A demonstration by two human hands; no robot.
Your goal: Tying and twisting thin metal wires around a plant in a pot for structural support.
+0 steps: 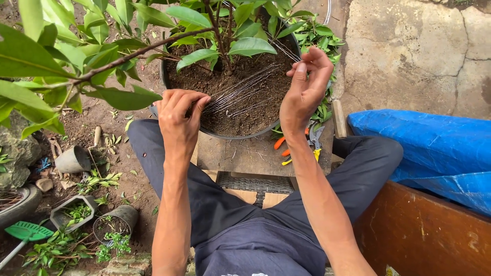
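both hands, left hand (178, 116) and right hand (307, 84), pinch opposite ends of a bundle of thin wires (244, 93), stretching it taut over the soil of the black pot (240, 134) to keep strands straight.

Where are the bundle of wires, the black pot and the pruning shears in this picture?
wires (240, 94), head view, middle of the bundle stretched between the hands.
black pot (232, 136), head view, near rim facing the person.
pruning shears (315, 137), head view, grey metal blades beside the right wrist.
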